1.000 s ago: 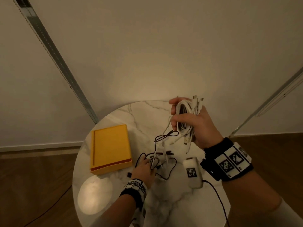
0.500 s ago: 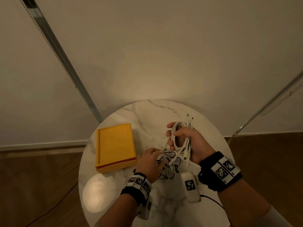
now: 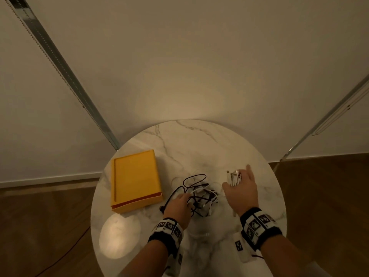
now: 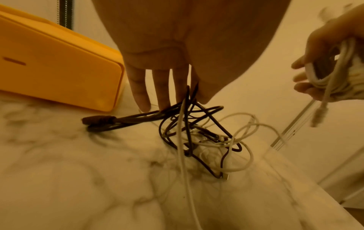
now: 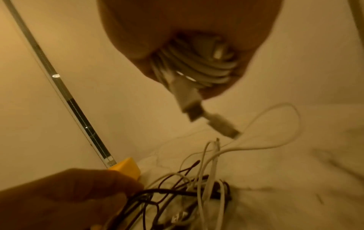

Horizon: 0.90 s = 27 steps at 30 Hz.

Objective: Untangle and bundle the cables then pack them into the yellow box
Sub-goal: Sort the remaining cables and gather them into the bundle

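A shut yellow box [image 3: 135,180] lies on the left of the round marble table [image 3: 199,140]. A tangle of black and white cables [image 3: 199,194] sits right of it, also clear in the left wrist view as the tangle [image 4: 206,137]. My left hand [image 3: 186,197] reaches down into the tangle and pinches black and white strands between thumb and fingers [image 4: 163,93]. My right hand [image 3: 235,180] hovers low at the tangle's right and grips a coiled white cable bundle [image 5: 197,65], with plugs [image 5: 222,124] dangling from it.
The table's edge curves close on all sides, with wooden floor [image 3: 319,196] below it. A white wall stands behind, with metal rails [image 3: 60,62] running down it. A white tagged device [image 3: 240,246] hangs under my right wrist.
My right hand has come down with the white bundle, from raised above the table to just over it beside the tangle. My left hand stayed at the tangle.
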### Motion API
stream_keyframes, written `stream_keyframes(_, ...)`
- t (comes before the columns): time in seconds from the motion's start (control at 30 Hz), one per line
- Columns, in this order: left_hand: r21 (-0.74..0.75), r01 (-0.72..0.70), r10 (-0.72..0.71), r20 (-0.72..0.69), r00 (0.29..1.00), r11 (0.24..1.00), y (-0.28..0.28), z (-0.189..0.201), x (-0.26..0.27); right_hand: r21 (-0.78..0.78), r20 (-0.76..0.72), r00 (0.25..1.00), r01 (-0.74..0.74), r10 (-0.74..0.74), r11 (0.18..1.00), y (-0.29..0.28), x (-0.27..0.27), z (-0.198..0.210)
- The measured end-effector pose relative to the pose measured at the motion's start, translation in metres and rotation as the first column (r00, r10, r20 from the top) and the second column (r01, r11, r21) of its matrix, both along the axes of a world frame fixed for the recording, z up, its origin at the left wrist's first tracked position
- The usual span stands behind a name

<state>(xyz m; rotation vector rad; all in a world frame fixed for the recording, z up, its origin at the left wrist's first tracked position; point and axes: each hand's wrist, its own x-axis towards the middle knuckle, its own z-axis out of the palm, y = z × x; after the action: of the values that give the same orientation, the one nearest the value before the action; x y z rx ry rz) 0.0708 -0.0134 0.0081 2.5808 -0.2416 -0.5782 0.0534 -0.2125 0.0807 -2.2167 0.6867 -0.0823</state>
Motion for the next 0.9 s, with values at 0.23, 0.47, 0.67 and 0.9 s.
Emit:
stream_keyframes(0.23,-0.011,-0.076,0.075,-0.058,0.996,0.997,-0.005,-0.005,0.013,0.072,-0.252,0.827,-0.502,0.503,0.862,0.015,0.001,-0.054)
stream_keyframes(0.47,0.204,0.017,-0.035,0.08,0.996,0.979,0.001,-0.001,0.012,0.072,-0.466,0.696,-0.585,0.546,0.808,0.008,-0.01,-0.1)
stream_keyframes(0.67,0.301,0.303,-0.325,0.023,0.946,0.904,-0.019,-0.015,-0.003,0.098,-0.235,0.794,-0.555,0.561,0.826,0.007,0.007,-0.062)
stream_keyframes(0.9,0.35,0.302,-0.264,-0.153,0.952,0.887,-0.04,-0.031,0.003,0.275,0.137,0.889,-0.458,0.438,0.845,0.011,0.032,0.013)
